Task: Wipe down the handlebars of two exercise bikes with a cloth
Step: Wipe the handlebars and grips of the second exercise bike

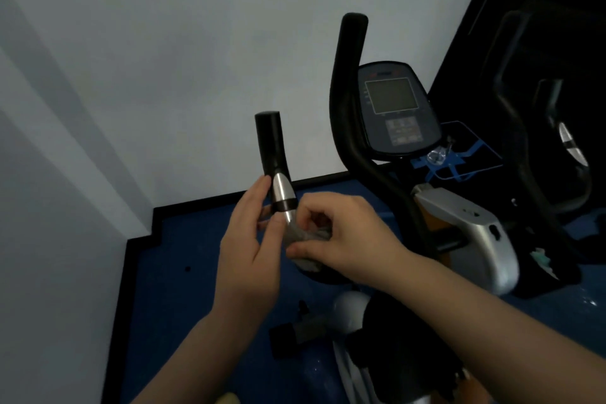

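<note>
The near bike's left handlebar [271, 147] stands upright at centre, black on top with a silver sensor band lower down. My right hand [344, 236] grips a grey cloth [306, 238] wrapped around the bar just below the silver band. My left hand [249, 239] rests against the bar's left side, fingers loosely around it at the band. A taller curved black handlebar [347, 102] rises to the right beside the console [393, 108]. A second bike's dark handlebar [570, 147] shows at the far right.
The white wall fills the left and top. Blue floor with a black skirting edge [141, 239] lies below. The bike's silver body [472, 233] and a pedal [295, 334] sit under my arms. A blue-marked sheet [459, 154] lies behind the console.
</note>
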